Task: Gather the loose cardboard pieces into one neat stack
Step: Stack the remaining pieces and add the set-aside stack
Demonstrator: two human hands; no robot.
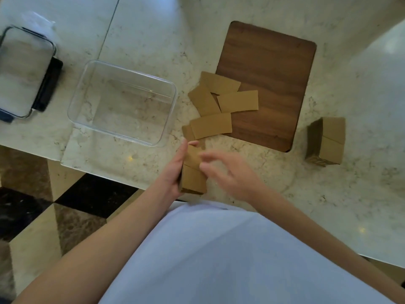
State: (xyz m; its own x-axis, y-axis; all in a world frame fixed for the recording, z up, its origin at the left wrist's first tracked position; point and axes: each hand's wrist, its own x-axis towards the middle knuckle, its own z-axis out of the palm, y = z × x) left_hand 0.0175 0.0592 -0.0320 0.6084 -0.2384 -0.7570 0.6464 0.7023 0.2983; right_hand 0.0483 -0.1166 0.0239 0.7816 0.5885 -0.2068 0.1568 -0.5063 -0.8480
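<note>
Left hand (175, 172) fingers clasp a partial stack (192, 172), lower centre. Right hand (228, 172) fingers spread, blurred, empty, beside it. Loose cardboard pieces (217, 106) lie mid-frame, overlapping the wooden board (269, 69). Judgement: square edges before adding each piece.

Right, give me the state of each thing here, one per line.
Clear tub: open, empty, upright.
Lid: off the tub, lying flat at the table's far left.
Loose cardboard pieces: scattered, overlapping, partly on the wooden board.
Cardboard stack by the table edge: held in the left hand.
Second cardboard stack: apart, untouched.
Right hand: open, blurred, beside the held stack.
</note>
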